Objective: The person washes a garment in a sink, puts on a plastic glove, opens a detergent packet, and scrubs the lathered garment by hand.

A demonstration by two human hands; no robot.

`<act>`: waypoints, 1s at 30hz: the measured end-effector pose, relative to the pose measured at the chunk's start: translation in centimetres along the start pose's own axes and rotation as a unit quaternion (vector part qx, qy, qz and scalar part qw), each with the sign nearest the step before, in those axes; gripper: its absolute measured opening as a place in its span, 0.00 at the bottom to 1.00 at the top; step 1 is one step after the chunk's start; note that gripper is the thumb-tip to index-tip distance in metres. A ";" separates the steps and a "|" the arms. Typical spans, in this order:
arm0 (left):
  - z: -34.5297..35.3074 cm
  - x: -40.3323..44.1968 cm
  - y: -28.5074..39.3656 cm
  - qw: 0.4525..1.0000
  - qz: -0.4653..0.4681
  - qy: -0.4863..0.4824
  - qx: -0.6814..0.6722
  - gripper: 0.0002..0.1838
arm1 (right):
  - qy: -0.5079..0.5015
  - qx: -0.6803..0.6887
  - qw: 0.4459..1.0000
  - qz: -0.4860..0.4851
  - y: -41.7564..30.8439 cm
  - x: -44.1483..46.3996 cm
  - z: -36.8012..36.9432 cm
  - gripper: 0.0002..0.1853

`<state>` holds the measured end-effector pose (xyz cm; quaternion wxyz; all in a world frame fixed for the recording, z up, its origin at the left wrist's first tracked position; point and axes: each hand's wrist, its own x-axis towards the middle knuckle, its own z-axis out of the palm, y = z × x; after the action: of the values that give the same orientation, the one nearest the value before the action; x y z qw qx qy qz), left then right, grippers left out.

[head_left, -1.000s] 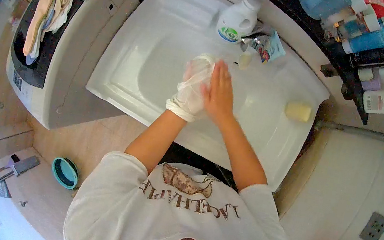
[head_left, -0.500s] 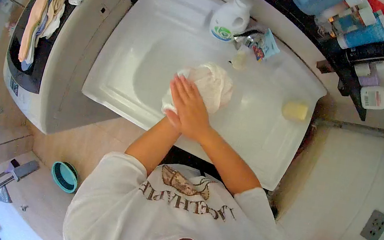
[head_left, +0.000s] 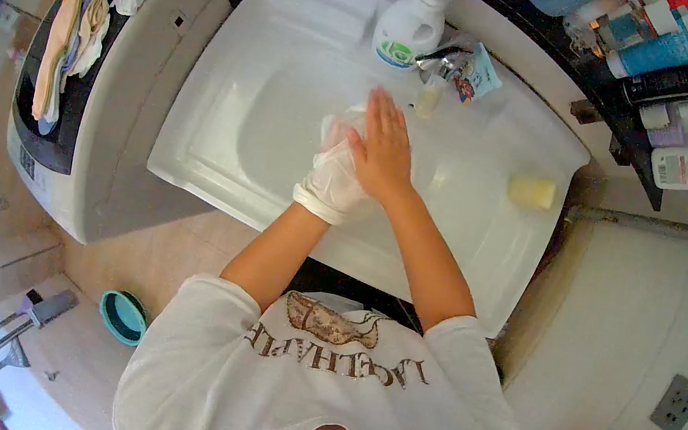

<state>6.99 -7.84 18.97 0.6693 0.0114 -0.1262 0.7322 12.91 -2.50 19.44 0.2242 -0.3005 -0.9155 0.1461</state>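
A thin white cloth [head_left: 340,165] is wrapped round my left hand [head_left: 339,139], with its thick band around the wrist, over the white sink [head_left: 216,120]. Pink skin shows faintly through the cloth, but the fingers under it are hard to make out. My right hand [head_left: 385,150] lies against the side of the cloth, its fingers stretched out and pointing toward the faucet [head_left: 444,68]. Both hands are above the basin, palms toward each other.
A white pump bottle [head_left: 409,29] and a blue packet [head_left: 479,75] stand at the sink's back. Yellow soap [head_left: 531,191] lies on the right. Folded cloths [head_left: 61,53] rest on the washing machine [head_left: 141,113]. Bottles [head_left: 676,167] line the dark shelf [head_left: 600,80].
My right hand has moved from over the left wrist up and right to the cloth's side. The cloth, spread out half a second ago, is now narrower and upright around my left hand.
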 end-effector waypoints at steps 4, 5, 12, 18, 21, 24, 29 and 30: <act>-6.3 -0.4 -1.2 0.946 0.014 -0.305 -0.105 0.35 | 0.010 -0.021 0.999 -0.041 -0.6 -2.1 -0.1 0.34; -2.8 -0.2 -4.1 0.957 0.248 -0.147 0.034 0.35 | -0.011 -0.004 0.999 -0.034 -0.9 -2.0 -0.3 0.34; -1.8 -1.3 2.3 0.981 -0.182 0.036 -0.055 0.40 | -0.124 0.117 0.950 0.262 2.6 -0.5 -3.6 0.29; -3.4 -0.7 2.9 0.973 -0.187 0.105 0.087 0.34 | 0.012 0.227 0.922 0.314 6.0 -2.1 -4.3 0.14; -4.0 -1.9 3.6 0.956 -0.165 0.230 0.075 0.30 | 0.167 0.604 0.653 0.425 5.9 -2.0 -6.3 0.16; -3.9 -2.6 2.7 0.946 -0.123 0.287 0.083 0.29 | 0.157 0.664 0.610 0.403 6.8 -2.5 -7.2 0.17; -4.9 -0.7 -0.6 0.932 -0.163 0.312 0.087 0.33 | 0.039 0.461 0.808 0.366 1.2 -4.2 -4.1 0.16; -7.2 -1.0 -0.7 0.932 -0.162 0.313 0.086 0.33 | -0.028 0.274 0.920 0.278 -1.2 -4.9 -2.8 0.15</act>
<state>8.91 -7.38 11.97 0.7806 -0.1408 0.1562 0.5886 17.25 -6.06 20.72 0.2221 -0.4656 -0.7252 0.4560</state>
